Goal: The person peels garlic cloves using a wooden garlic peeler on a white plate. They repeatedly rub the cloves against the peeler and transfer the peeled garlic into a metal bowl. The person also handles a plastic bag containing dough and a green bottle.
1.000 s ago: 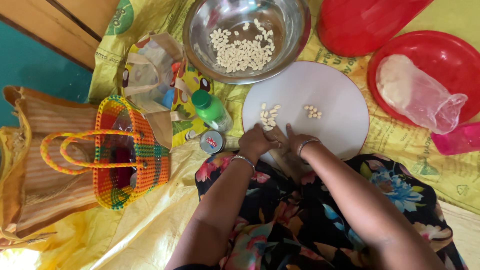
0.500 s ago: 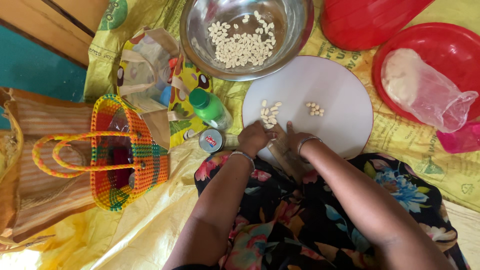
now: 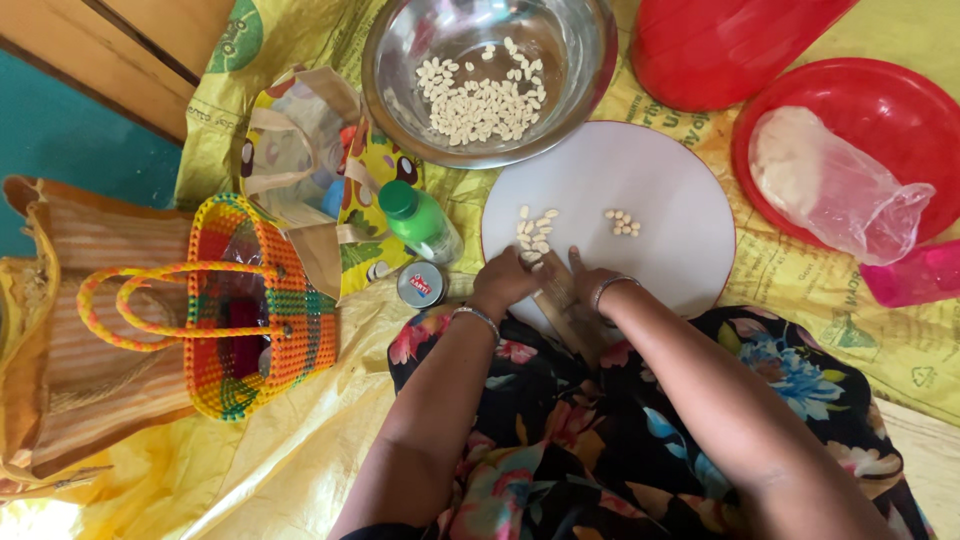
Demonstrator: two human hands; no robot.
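I'm working pale kernels [image 3: 534,233] at the white board's [image 3: 660,200] near edge: left hand [image 3: 505,283] curled, probably pinching one; right hand [image 3: 588,285] half-open, grip unclear. Next: needs careful fingertip pick.

A polished metal bowl [image 3: 490,75] gleams at the far side, beside a smooth matt white round board [image 3: 650,190]. To the right, a glossy red plastic plate [image 3: 900,110] carries a crinkled clear plastic bag [image 3: 835,185]. At left sits a woven plastic basket [image 3: 255,305] in bright cords, on a shiny yellow plastic sheet [image 3: 300,460].
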